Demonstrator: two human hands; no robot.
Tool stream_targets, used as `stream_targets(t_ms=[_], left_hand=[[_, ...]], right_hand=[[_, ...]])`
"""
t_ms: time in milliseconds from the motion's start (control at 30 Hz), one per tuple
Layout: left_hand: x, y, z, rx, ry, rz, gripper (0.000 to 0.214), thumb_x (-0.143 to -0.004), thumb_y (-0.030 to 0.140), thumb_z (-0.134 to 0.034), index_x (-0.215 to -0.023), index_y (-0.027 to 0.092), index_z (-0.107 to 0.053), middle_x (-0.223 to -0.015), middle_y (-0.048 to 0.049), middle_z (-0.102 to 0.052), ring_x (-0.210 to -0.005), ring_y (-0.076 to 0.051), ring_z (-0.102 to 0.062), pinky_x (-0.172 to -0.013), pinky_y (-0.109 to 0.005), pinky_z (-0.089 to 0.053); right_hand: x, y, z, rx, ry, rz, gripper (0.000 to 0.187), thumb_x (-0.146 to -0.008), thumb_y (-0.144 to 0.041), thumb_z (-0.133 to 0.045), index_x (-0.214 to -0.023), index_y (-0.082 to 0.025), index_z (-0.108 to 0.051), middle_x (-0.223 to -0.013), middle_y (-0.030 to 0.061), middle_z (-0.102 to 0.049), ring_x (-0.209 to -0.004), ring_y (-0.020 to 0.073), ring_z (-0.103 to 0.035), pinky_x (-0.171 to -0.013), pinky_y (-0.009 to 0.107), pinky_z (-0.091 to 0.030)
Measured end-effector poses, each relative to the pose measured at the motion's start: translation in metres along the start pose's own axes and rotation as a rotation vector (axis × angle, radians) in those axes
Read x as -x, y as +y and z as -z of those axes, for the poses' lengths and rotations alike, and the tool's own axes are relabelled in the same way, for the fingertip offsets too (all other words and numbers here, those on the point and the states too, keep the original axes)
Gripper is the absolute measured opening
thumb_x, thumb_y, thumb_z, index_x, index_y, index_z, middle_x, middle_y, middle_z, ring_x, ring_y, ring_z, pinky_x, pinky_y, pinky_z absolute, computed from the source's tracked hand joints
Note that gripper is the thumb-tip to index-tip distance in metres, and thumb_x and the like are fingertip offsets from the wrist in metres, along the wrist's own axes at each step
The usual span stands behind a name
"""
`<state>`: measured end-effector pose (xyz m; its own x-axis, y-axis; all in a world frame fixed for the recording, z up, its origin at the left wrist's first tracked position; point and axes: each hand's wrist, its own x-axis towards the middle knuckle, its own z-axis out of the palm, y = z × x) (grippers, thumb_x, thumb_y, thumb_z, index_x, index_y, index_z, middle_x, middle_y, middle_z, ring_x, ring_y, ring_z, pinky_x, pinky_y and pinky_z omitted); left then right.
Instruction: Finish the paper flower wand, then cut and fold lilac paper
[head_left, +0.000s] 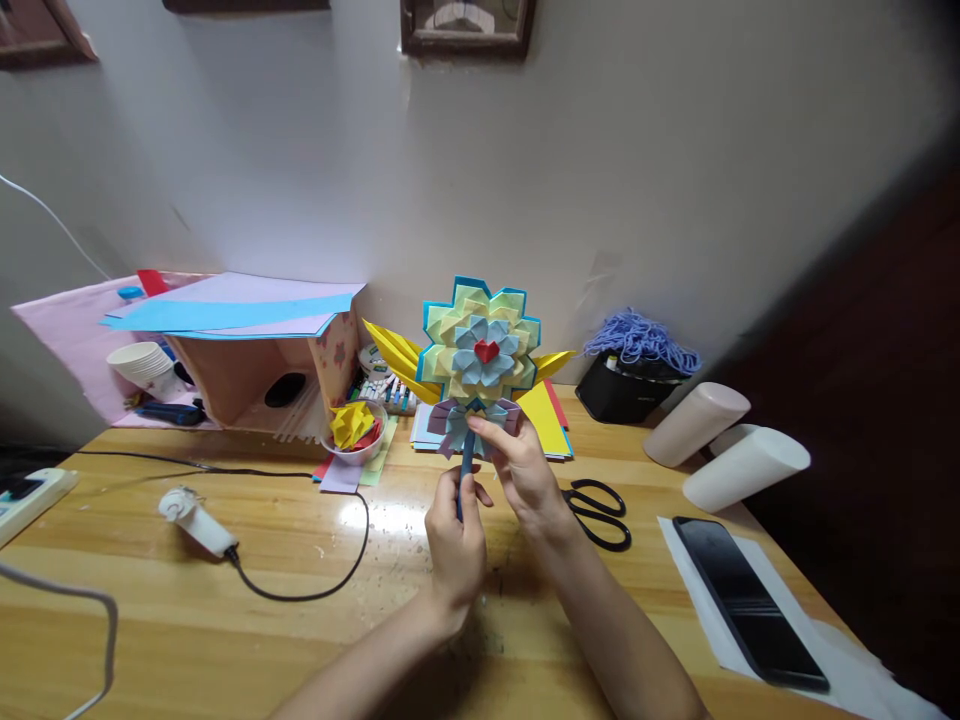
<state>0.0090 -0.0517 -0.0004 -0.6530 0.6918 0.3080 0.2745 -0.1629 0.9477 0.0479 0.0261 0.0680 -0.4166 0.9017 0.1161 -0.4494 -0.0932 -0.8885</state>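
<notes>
A paper flower wand [480, 348] stands upright before me, with layered yellow and light blue petals, a darker blue edge and a red heart at its centre. Yellow folded paper wings [401, 358] spread out on both sides of it. Below the flower sits a pale blue and purple paper bow [454, 425]. My left hand [456, 540] is wrapped round the blue stick [466, 462] lower down. My right hand [517, 465] pinches the wand at the bow, its thumb on the front; the fingers behind are partly hidden.
Black-handled scissors [604, 515] lie right of my hands. A phone [750, 600] rests on white paper at the right, near two white rolls [746, 468]. At the left are a hot glue gun [196, 522] with its cord, a bowl [360, 450] of paper scraps and a cardboard box [247, 375].
</notes>
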Motion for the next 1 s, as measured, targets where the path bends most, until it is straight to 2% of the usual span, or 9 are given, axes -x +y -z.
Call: stream_targets(t_ms=[200, 433, 833, 1000], left_hand=[[-0.003, -0.002, 0.0, 0.019, 0.021, 0.024, 0.023, -0.089, 0.033, -0.038, -0.09, 0.016, -0.054, -0.067, -0.0004, -0.057, -0.067, -0.013, -0.056, -0.064, -0.023, -0.04], [-0.005, -0.001, 0.001, 0.009, 0.035, 0.015, 0.023, -0.089, 0.033, -0.037, -0.088, 0.016, -0.053, -0.065, -0.0003, -0.055, -0.064, -0.013, -0.054, -0.063, -0.023, -0.041], [-0.001, -0.002, 0.0, 0.01, 0.023, 0.008, 0.023, -0.088, 0.033, -0.038, -0.092, 0.016, -0.053, -0.066, -0.001, -0.056, -0.062, -0.013, -0.054, -0.062, -0.023, -0.04], [0.001, -0.002, -0.001, 0.009, 0.02, 0.002, 0.023, -0.089, 0.033, -0.037, -0.093, 0.016, -0.053, -0.065, -0.0004, -0.056, -0.061, -0.013, -0.054, -0.061, -0.023, -0.04]], right_hand=[[-0.003, 0.0, 0.002, 0.018, -0.096, -0.066, 0.029, -0.063, -0.03, -0.071, -0.086, -0.018, -0.057, -0.076, 0.0007, -0.063, -0.065, 0.0162, -0.062, -0.053, 0.024, -0.047], [-0.008, 0.003, 0.007, 0.079, -0.125, -0.092, 0.023, -0.063, -0.033, -0.072, -0.073, -0.017, -0.06, -0.067, -0.0002, -0.064, -0.064, 0.0149, -0.06, -0.056, 0.024, -0.045], [0.001, -0.006, 0.0, 0.128, -0.069, -0.028, 0.017, -0.066, -0.031, -0.069, -0.076, -0.017, -0.064, -0.069, 0.0008, -0.066, -0.058, 0.0133, -0.056, -0.051, 0.023, -0.041], [0.002, -0.007, 0.002, 0.14, -0.069, -0.009, 0.015, -0.066, -0.029, -0.068, -0.074, -0.017, -0.063, -0.064, -0.0006, -0.062, -0.053, 0.0103, -0.049, -0.046, 0.021, -0.036]])
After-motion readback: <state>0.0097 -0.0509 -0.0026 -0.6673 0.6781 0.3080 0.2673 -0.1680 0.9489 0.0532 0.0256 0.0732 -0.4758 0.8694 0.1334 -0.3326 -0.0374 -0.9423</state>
